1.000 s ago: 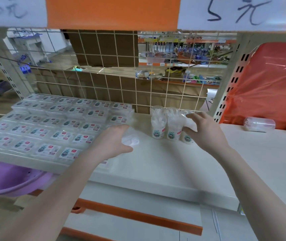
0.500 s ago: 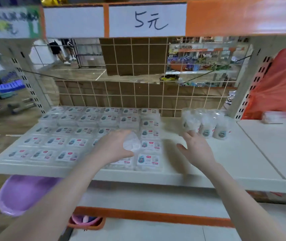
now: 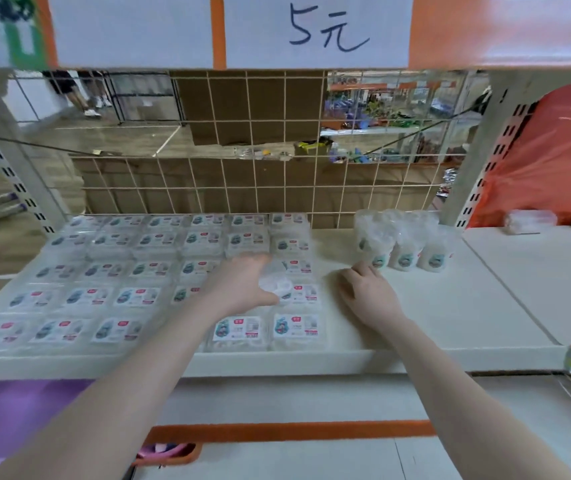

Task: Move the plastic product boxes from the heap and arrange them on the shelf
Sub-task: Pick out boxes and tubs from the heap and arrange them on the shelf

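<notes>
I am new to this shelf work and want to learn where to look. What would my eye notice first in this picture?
First, the grid of flat plastic product boxes covering the left part of the shelf. The left hand holds one clear box over the grid's right columns, while the right hand rests on bare shelf beside them. Behind it stand three clear cups, under the handwritten price sign.

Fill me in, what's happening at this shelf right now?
A person is stocking flat clear plastic boxes in rows on the white shelf. The left hand holds one clear box over the right end of the rows, not yet set down. The right hand rests on bare shelf beside them, fingertips close to three clear cups at the back. The right half of the shelf is unfilled.
</notes>
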Action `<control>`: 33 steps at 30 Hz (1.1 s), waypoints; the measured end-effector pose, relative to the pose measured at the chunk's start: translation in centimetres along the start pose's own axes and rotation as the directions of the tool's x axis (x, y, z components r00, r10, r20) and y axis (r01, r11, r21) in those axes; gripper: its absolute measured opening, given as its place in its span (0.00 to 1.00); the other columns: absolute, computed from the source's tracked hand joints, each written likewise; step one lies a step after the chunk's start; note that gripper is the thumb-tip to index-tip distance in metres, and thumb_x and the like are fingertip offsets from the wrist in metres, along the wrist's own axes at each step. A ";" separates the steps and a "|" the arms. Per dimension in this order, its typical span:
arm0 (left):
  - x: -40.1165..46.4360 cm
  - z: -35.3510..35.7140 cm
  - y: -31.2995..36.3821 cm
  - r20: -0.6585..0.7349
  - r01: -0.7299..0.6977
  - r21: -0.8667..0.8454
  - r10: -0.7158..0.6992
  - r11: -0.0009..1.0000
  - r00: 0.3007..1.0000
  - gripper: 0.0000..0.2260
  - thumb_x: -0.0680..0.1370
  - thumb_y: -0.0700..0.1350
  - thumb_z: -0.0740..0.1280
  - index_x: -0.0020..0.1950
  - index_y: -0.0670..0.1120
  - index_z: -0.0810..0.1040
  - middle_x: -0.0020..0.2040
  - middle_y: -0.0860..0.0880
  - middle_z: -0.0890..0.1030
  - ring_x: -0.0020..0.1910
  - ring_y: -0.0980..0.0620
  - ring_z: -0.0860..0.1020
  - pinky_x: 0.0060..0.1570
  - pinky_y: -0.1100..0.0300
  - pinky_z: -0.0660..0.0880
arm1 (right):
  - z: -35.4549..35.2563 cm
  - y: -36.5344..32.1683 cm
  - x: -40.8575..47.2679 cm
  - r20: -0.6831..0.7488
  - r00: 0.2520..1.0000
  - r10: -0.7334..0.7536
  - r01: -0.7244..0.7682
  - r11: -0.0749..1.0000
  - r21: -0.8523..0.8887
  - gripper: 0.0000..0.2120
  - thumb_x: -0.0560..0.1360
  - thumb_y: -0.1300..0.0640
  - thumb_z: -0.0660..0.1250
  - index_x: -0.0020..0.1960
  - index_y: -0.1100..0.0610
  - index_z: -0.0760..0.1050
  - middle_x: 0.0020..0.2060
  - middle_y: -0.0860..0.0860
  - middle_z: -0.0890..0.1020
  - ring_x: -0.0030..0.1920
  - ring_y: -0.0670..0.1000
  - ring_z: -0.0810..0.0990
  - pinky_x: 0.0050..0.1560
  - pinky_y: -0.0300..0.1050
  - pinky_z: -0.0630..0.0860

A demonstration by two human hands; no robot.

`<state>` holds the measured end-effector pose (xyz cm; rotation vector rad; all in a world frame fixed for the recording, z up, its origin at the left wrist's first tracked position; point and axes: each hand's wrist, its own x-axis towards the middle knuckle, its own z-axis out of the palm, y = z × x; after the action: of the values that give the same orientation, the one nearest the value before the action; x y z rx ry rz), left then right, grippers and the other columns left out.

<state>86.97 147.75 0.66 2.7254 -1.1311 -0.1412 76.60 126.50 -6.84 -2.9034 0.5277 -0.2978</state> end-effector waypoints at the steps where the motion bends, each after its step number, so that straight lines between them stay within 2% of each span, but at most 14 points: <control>1: 0.6 0.1 0.2 0.006 -0.002 0.003 0.002 1.000 1.000 0.35 0.71 0.56 0.70 0.74 0.50 0.62 0.70 0.49 0.70 0.65 0.48 0.71 0.57 0.55 0.71 | 0.3 0.2 0.1 -0.019 1.000 -0.013 0.013 1.000 -0.005 0.14 0.78 0.55 0.59 0.60 0.60 0.74 0.53 0.57 0.76 0.55 0.58 0.72 0.55 0.49 0.68; 6: 3.0 0.8 1.0 0.042 0.004 -0.047 -0.002 0.999 0.999 0.37 0.71 0.55 0.70 0.76 0.51 0.59 0.73 0.49 0.66 0.68 0.49 0.68 0.57 0.58 0.69 | 0.9 0.5 0.4 -0.075 0.996 -0.041 0.041 0.999 0.002 0.12 0.77 0.55 0.62 0.54 0.62 0.77 0.48 0.59 0.77 0.51 0.60 0.74 0.51 0.51 0.70; 10: 3.7 1.4 1.4 0.076 0.001 -0.102 0.007 0.995 0.997 0.34 0.71 0.53 0.70 0.74 0.52 0.61 0.69 0.51 0.71 0.60 0.50 0.74 0.44 0.63 0.69 | 1.0 0.8 0.6 -0.074 0.996 -0.054 0.053 0.999 -0.012 0.12 0.76 0.55 0.62 0.55 0.61 0.77 0.48 0.58 0.77 0.50 0.60 0.74 0.52 0.50 0.68; 14: 3.5 2.1 0.9 0.117 -0.039 -0.120 0.053 0.992 0.992 0.34 0.71 0.52 0.71 0.74 0.50 0.62 0.71 0.51 0.69 0.66 0.50 0.71 0.56 0.62 0.67 | 1.0 1.0 0.6 -0.083 0.996 -0.043 0.044 0.999 0.017 0.13 0.75 0.55 0.64 0.56 0.60 0.77 0.50 0.57 0.77 0.50 0.60 0.73 0.51 0.50 0.68; 17: 3.3 2.0 0.7 0.108 -0.069 -0.109 0.081 0.992 0.991 0.35 0.70 0.50 0.72 0.74 0.51 0.62 0.71 0.51 0.67 0.65 0.50 0.70 0.56 0.63 0.66 | 1.1 1.1 0.7 -0.085 0.995 -0.051 0.053 0.998 0.025 0.13 0.75 0.55 0.65 0.56 0.60 0.77 0.50 0.58 0.77 0.51 0.60 0.73 0.52 0.50 0.68; 19: 3.4 1.8 0.6 0.111 -0.066 -0.092 0.076 0.994 0.991 0.34 0.70 0.49 0.72 0.73 0.52 0.64 0.69 0.50 0.67 0.63 0.50 0.72 0.51 0.64 0.66 | 1.1 1.1 0.7 -0.078 0.996 -0.053 0.055 0.998 0.020 0.13 0.75 0.55 0.64 0.57 0.60 0.77 0.51 0.58 0.77 0.52 0.60 0.73 0.52 0.50 0.68; 21: 3.7 1.6 0.6 0.122 -0.094 -0.017 0.096 0.995 0.988 0.29 0.70 0.49 0.71 0.69 0.51 0.69 0.63 0.50 0.71 0.59 0.49 0.73 0.46 0.62 0.67 | 1.1 1.1 0.6 -0.084 0.995 -0.051 0.053 0.998 0.026 0.13 0.75 0.55 0.64 0.57 0.60 0.77 0.50 0.58 0.77 0.51 0.60 0.74 0.52 0.50 0.68; 23: 4.0 1.3 0.6 0.132 -0.112 -0.018 0.114 0.994 0.985 0.16 0.70 0.48 0.70 0.57 0.48 0.76 0.51 0.51 0.75 0.54 0.47 0.76 0.41 0.60 0.69 | 1.1 0.9 0.6 -0.084 0.995 -0.046 0.049 0.998 0.033 0.13 0.75 0.54 0.64 0.56 0.60 0.77 0.50 0.58 0.77 0.51 0.60 0.74 0.52 0.50 0.68; 24: 4.1 1.0 0.6 0.143 -0.102 -0.044 0.108 0.994 0.984 0.13 0.71 0.48 0.70 0.53 0.47 0.77 0.49 0.52 0.77 0.52 0.46 0.77 0.42 0.58 0.71 | 1.1 0.9 0.6 -0.079 0.996 -0.045 0.047 0.998 0.030 0.14 0.76 0.54 0.63 0.57 0.59 0.77 0.51 0.57 0.77 0.52 0.60 0.73 0.52 0.49 0.68; 26: 4.3 0.1 0.5 0.172 -0.047 -0.078 0.059 0.996 0.983 0.16 0.74 0.50 0.67 0.60 0.48 0.77 0.55 0.53 0.78 0.52 0.48 0.78 0.47 0.58 0.73 | 1.0 0.9 0.6 -0.074 0.996 -0.044 0.046 0.999 0.021 0.14 0.76 0.52 0.62 0.58 0.58 0.76 0.52 0.56 0.77 0.52 0.58 0.73 0.53 0.49 0.67; 27: 4.5 -0.3 0.4 0.174 -0.023 -0.105 0.041 0.994 0.984 0.13 0.75 0.50 0.66 0.58 0.49 0.77 0.53 0.54 0.78 0.48 0.50 0.77 0.46 0.59 0.73 | 0.9 0.9 0.6 -0.072 0.997 -0.042 0.044 0.999 0.019 0.14 0.77 0.52 0.62 0.58 0.58 0.76 0.52 0.56 0.77 0.53 0.58 0.73 0.53 0.48 0.67; 29: 5.0 -1.2 0.1 0.141 0.007 -0.194 0.021 0.981 0.990 0.02 0.76 0.46 0.64 0.47 0.50 0.75 0.41 0.53 0.74 0.39 0.50 0.73 0.38 0.61 0.68 | 0.9 0.9 0.6 -0.073 0.997 -0.038 0.039 0.999 0.024 0.14 0.77 0.52 0.62 0.57 0.58 0.77 0.51 0.56 0.77 0.52 0.58 0.73 0.53 0.49 0.68; 30: 5.3 -1.7 0.1 0.129 0.012 -0.237 0.019 0.971 0.991 0.03 0.76 0.44 0.64 0.47 0.50 0.76 0.42 0.53 0.74 0.41 0.51 0.73 0.40 0.63 0.66 | 0.8 0.8 0.6 -0.076 0.997 -0.035 0.037 0.999 0.027 0.14 0.77 0.52 0.62 0.57 0.59 0.77 0.50 0.56 0.77 0.52 0.59 0.73 0.53 0.49 0.68; 33: 5.7 -2.9 -0.2 0.188 0.041 -0.346 0.026 0.937 0.982 0.15 0.77 0.44 0.65 0.64 0.47 0.76 0.57 0.54 0.78 0.53 0.57 0.75 0.53 0.65 0.68 | 0.8 0.6 0.5 -0.088 0.996 -0.026 0.030 0.999 0.043 0.12 0.76 0.54 0.63 0.55 0.60 0.78 0.48 0.57 0.77 0.50 0.59 0.74 0.51 0.50 0.69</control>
<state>91.59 144.27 3.36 2.4371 -1.0254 -0.5586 77.06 125.82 -7.64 -2.8678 0.4880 -0.4359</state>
